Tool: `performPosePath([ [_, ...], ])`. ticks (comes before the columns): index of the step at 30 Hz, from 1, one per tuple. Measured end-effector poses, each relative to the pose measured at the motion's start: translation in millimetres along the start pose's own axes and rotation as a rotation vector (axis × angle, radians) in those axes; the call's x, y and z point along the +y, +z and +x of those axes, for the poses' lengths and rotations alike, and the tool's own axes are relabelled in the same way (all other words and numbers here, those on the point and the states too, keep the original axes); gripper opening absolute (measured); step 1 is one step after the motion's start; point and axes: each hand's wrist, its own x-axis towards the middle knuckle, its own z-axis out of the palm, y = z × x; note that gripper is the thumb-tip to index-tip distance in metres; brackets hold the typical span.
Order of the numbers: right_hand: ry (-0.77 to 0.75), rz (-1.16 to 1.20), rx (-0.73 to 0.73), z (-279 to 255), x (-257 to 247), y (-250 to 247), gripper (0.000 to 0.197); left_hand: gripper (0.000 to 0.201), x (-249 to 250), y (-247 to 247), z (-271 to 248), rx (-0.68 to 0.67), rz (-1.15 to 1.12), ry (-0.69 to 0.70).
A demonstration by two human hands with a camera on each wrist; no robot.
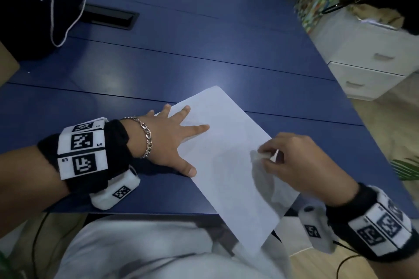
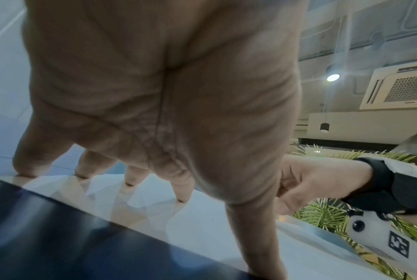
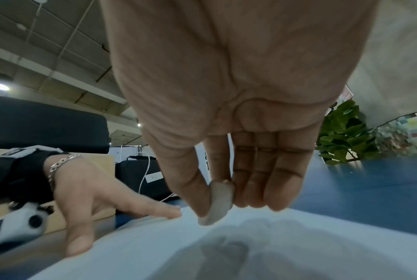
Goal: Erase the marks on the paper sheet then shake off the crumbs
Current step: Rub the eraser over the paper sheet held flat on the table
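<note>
Paper sheet: I see the white paper sheet [image 1: 229,156] lying askew on the blue table [image 1: 181,63], its near corner hanging past the table's front edge.
Marks: faint and grey where I look, a smudged patch near the middle of the sheet; the right wrist view shows a dim grey shape below the eraser, too blurred for me to read.
Left hand: my left hand [image 1: 167,140] lies flat with the fingers spread and straight, pressing the sheet's left edge; the thumb tip sits on that edge, and the little finger lies on the table just off it.
Right hand: my right hand [image 1: 301,163] pinches a small grey-white eraser [image 3: 218,202] between thumb and forefinger, the other fingers loosely curled beside it.
Eraser: its lower tip is at the paper's surface near the sheet's right edge; I cannot tell whether it touches.
Bracelet: a chain bracelet [image 1: 146,137] on the left wrist.
Far left: a black bag [image 1: 34,18] with a white cord and a paper tag.
Right of table: a white drawer unit [image 1: 371,65].
</note>
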Motion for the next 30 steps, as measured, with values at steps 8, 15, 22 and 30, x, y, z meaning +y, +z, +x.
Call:
performPosePath([
  [8,-0.071,0.025,-0.032,-24.5,4.1,9.5,0.009,0.084,5.4,-4.3,-32.5,0.024,0.016,0.1],
  [15,-0.147,-0.039,-0.197,4.7,-8.3,-24.3,0.005,0.116,9.3,-13.8,-3.0,0.093,-0.051,0.137],
  [22,-0.171,-0.019,-0.057,68.9,-32.8,-7.3,0.014,0.144,18.1,2.5,22.3,0.018,-0.006,0.117],
  [30,-0.251,-0.07,-0.116,74.8,-45.1,11.8,0.009,0.153,15.4,4.0,25.4,-0.006,-0.027,0.08],
])
